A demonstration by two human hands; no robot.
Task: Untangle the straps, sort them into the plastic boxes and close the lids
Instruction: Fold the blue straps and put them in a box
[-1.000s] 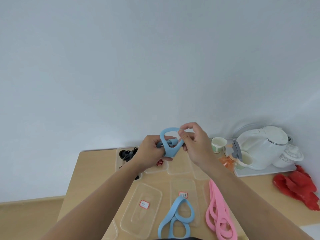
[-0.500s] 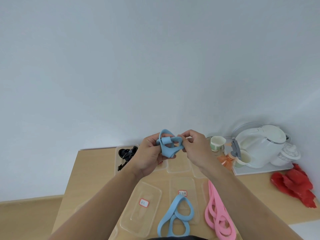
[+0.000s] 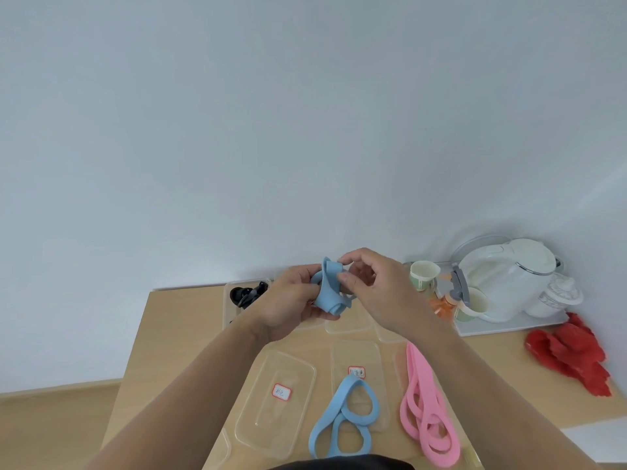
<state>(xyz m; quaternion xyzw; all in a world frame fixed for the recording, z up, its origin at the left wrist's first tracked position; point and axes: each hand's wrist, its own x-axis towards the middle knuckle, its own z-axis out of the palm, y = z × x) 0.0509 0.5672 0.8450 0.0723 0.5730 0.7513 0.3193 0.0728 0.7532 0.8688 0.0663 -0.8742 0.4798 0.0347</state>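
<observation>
On the wooden table (image 3: 163,334), a white kettle (image 3: 502,283) stands far right on a tray (image 3: 492,329). Clear lids (image 3: 268,418) lie flat near the front, with a pink strap bundle (image 3: 424,401) beside them and a loose blue strap (image 3: 342,415) across one lid. Above the clear boxes (image 3: 349,325) at the back, the left hand (image 3: 288,307) grips a rolled blue strap (image 3: 327,293), and the right hand (image 3: 376,290) pinches its top edge.

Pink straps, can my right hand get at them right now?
Likely not yet: the right hand pinches the blue strap held by the left hand. The pink straps lie uncovered on the table, so once freed, yes.
</observation>
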